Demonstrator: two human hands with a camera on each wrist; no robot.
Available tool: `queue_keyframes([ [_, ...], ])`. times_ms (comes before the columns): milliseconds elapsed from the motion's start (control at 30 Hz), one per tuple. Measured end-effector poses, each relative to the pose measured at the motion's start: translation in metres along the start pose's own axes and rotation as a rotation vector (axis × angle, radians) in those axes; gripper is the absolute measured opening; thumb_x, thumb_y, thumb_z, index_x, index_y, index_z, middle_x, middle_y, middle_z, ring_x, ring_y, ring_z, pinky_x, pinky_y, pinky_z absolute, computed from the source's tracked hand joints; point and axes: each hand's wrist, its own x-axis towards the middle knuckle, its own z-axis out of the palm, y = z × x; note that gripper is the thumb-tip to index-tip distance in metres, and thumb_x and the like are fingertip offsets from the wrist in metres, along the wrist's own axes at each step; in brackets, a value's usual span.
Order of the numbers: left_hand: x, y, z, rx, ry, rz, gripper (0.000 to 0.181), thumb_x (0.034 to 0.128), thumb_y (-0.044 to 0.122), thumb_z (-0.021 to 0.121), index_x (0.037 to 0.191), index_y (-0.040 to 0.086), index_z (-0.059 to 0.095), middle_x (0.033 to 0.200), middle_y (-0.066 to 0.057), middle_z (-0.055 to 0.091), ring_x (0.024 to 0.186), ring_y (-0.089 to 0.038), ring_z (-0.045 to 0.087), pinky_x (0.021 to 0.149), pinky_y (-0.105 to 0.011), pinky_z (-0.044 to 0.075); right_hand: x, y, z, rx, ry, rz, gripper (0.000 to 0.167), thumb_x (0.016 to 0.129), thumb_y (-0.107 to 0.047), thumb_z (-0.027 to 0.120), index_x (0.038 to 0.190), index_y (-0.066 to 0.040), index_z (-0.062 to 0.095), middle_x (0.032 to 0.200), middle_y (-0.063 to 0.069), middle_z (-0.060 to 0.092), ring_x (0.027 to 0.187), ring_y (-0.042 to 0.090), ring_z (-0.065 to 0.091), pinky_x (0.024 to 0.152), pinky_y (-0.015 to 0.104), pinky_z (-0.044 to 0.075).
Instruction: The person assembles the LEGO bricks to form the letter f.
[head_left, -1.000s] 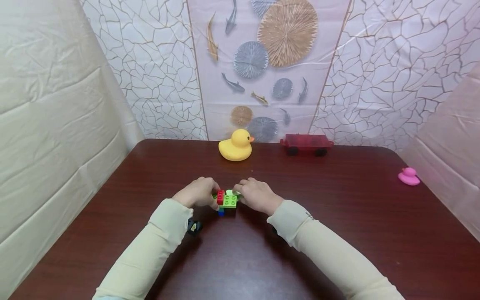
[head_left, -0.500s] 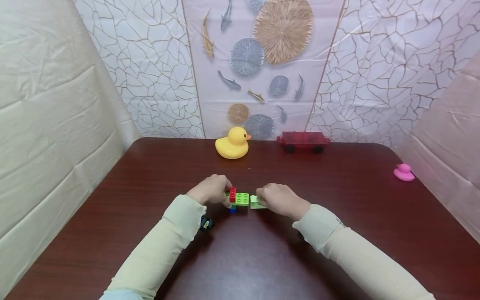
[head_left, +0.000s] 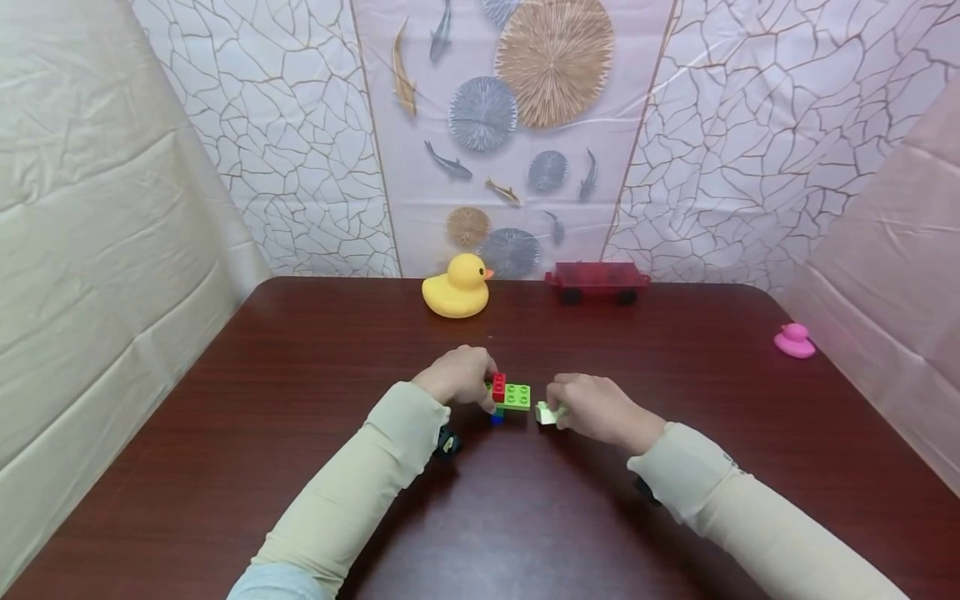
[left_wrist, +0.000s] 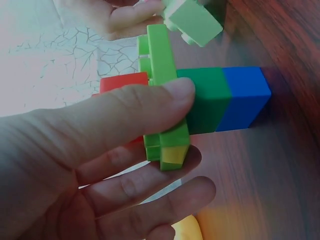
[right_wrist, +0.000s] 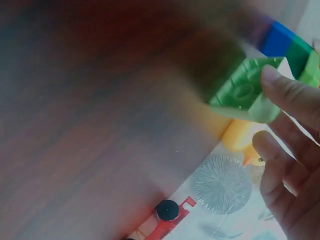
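Between thumb and fingers, my left hand (head_left: 459, 379) grips a stack of toy bricks. A long light green brick (head_left: 517, 396) forms its crosspiece, topped by a red brick (head_left: 498, 386). Below it come a dark green brick (left_wrist: 205, 100) and a blue brick (left_wrist: 247, 95), plain in the left wrist view. To the right, my right hand (head_left: 600, 408) pinches a separate pale green brick (head_left: 548, 414). That brick is tilted, its hollow underside towards the right wrist camera. A small gap parts it from the stack.
Near the back edge of the brown table (head_left: 337, 329) stand a yellow toy duck (head_left: 456, 289) and a translucent red toy wagon (head_left: 597, 281). A pink toy duck (head_left: 794, 341) sits by the right edge. Cloth curtains hang behind and at both sides.
The pale green brick has come away from beside the stack, rightwards in my right hand, and is now tilted. My left hand and the stack have also shifted right. The view has turned slightly.
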Motion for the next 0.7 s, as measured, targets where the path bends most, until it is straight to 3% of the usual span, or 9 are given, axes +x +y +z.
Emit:
queue_keyframes([
  [100,0.0,0.002,0.0,-0.001,0.0,-0.003,0.04,0.0637,0.024,0.078,0.098,0.009,0.065,0.091,0.001,0.061,0.077,-0.013,0.052,0.071,-0.029,0.043,-0.004,0.002,0.007,-0.083,0.072,-0.09,0.017,0.064,-0.005,0.072,0.069,-0.013,0.059,0.067,-0.006,0.048,0.062,0.011,0.05,0.05,0.026,0.043],
  [200,0.001,0.003,0.001,-0.005,-0.002,-0.011,0.038,0.0637,0.024,0.078,0.096,0.01,0.065,0.086,0.003,0.06,0.075,-0.013,0.051,0.069,-0.028,0.043,-0.006,0.004,0.008,-0.111,0.111,-0.122,0.015,0.064,-0.005,0.071,0.068,-0.014,0.06,0.066,-0.007,0.048,0.063,0.011,0.049,0.049,0.025,0.043],
  [333,0.001,0.003,0.001,-0.009,0.001,-0.013,0.035,0.0635,0.024,0.078,0.094,0.011,0.066,0.082,0.004,0.06,0.073,-0.013,0.051,0.067,-0.028,0.042,-0.003,0.004,0.003,-0.071,0.057,-0.025,0.017,0.064,-0.016,0.076,0.076,-0.013,0.064,0.072,-0.005,0.051,0.069,0.012,0.051,0.053,0.027,0.045],
  [500,0.0,0.002,0.002,-0.021,0.006,-0.017,0.035,0.064,0.024,0.078,0.094,0.011,0.066,0.082,0.004,0.06,0.073,-0.014,0.051,0.067,-0.029,0.043,0.001,0.004,0.004,-0.035,-0.105,0.114,0.033,0.066,-0.025,0.076,0.094,-0.009,0.066,0.084,0.001,0.057,0.078,0.017,0.052,0.061,0.032,0.046],
  [600,0.0,0.002,0.002,-0.027,0.005,-0.022,0.036,0.0641,0.025,0.078,0.095,0.011,0.066,0.084,0.003,0.061,0.073,-0.015,0.051,0.066,-0.029,0.043,0.002,0.004,0.006,-0.033,-0.152,0.122,0.033,0.068,-0.025,0.074,0.095,-0.008,0.066,0.084,0.002,0.058,0.075,0.016,0.052,0.06,0.031,0.046],
  [700,0.001,0.001,0.002,-0.018,0.011,-0.027,0.037,0.0637,0.026,0.078,0.096,0.011,0.066,0.087,0.002,0.061,0.074,-0.014,0.051,0.067,-0.03,0.043,0.005,0.004,0.005,-0.044,-0.129,0.104,0.03,0.067,-0.026,0.074,0.092,-0.009,0.067,0.079,0.0,0.055,0.068,0.012,0.049,0.056,0.028,0.045],
])
